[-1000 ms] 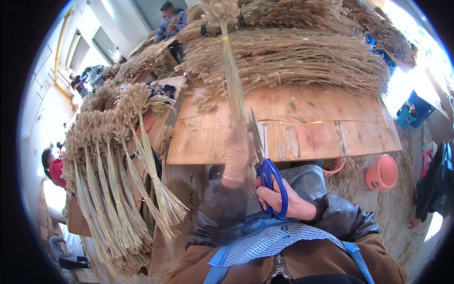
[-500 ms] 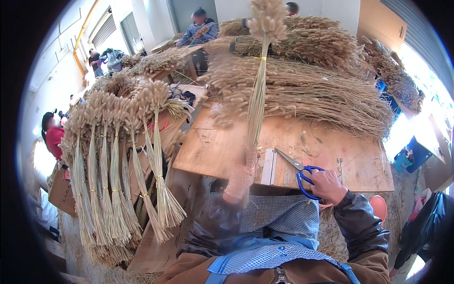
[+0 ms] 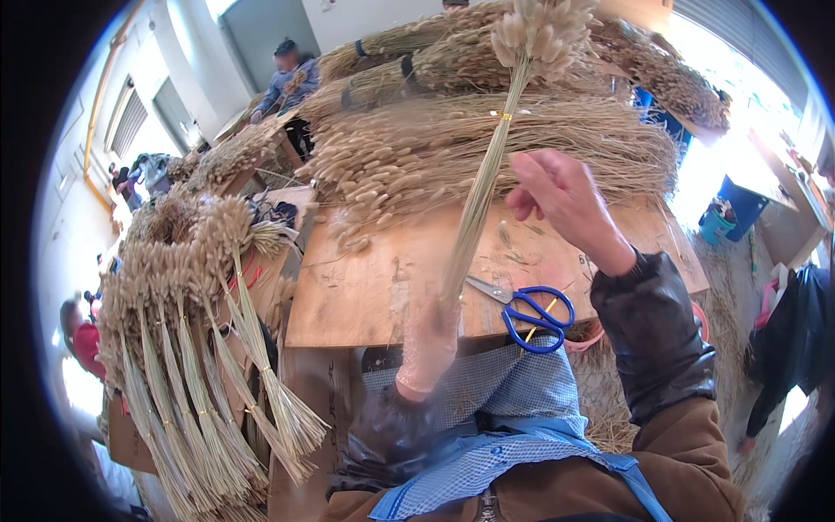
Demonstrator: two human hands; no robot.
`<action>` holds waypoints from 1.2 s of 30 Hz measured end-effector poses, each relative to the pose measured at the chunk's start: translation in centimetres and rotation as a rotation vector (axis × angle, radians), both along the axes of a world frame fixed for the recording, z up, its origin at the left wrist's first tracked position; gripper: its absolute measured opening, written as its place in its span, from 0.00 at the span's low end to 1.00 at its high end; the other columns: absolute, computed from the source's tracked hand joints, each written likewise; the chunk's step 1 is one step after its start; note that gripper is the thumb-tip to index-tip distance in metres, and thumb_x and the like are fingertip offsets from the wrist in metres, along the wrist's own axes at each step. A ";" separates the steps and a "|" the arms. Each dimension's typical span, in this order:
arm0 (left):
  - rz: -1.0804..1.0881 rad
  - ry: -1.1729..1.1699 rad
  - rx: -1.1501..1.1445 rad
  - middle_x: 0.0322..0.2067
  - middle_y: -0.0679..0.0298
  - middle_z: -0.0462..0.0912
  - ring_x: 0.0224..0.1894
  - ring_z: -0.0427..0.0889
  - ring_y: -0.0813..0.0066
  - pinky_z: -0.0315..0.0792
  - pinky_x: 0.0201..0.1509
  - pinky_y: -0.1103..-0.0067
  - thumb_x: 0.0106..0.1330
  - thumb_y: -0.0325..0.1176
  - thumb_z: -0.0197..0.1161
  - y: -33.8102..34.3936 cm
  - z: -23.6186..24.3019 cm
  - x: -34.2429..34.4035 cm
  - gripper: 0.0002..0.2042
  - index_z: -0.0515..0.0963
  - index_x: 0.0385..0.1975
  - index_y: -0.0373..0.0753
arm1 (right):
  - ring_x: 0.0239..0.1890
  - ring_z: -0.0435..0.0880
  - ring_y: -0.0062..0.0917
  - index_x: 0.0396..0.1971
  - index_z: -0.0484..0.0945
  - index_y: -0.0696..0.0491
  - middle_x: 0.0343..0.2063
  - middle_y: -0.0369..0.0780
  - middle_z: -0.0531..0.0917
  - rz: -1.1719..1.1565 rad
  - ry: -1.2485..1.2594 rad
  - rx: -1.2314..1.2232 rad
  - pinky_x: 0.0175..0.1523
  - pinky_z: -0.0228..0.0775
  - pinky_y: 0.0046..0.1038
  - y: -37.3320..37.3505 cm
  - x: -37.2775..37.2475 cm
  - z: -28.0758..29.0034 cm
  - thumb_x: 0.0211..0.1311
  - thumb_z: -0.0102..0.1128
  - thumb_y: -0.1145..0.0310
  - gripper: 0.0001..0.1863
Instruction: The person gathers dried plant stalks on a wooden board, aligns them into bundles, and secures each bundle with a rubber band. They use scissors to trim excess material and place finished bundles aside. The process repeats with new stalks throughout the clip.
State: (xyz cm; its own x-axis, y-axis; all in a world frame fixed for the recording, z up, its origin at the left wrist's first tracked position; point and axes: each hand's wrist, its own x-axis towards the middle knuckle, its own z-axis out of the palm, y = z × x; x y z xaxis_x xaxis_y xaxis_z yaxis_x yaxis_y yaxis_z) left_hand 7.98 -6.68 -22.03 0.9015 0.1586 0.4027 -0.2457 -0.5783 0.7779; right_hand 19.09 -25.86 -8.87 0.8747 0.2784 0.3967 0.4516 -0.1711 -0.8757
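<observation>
A bunch of dried fluffy grass heads [image 3: 544,39] stands up over the table, its long pale stems bound by a yellow tie. My left hand [image 3: 429,344], in a pale textured glove, is closed around the lower stems. Just right of the stems, my bare right hand [image 3: 565,204] is raised, with its fingers loosely bent and apart and nothing visible in them. Scissors [image 3: 535,315] with blue handles lie at the table's front edge, blades pointing left. A thin yellow strip [image 3: 551,306] shows by the handles.
A large heap of dried grass [image 3: 574,143] covers the back of the wooden table [image 3: 365,304]. Several tied bunches [image 3: 187,348] hang at the left. A blue bin [image 3: 739,209] stands at the right. Another person [image 3: 287,83] sits at the back left.
My right hand has let go of the scissors and risen beside the stems. The bunch now leans more to the right. The whole view has shifted.
</observation>
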 end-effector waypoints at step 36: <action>-0.154 0.143 -0.117 0.18 0.44 0.71 0.22 0.73 0.46 0.64 0.24 0.66 0.68 0.37 0.53 -0.7 -1.0 0.1 0.13 0.70 0.34 0.31 | 0.08 0.65 0.15 0.19 0.72 0.60 0.07 0.31 0.65 0.378 0.622 0.283 0.15 0.56 0.19 0.6 -5.9 -7.3 0.59 0.54 0.72 0.11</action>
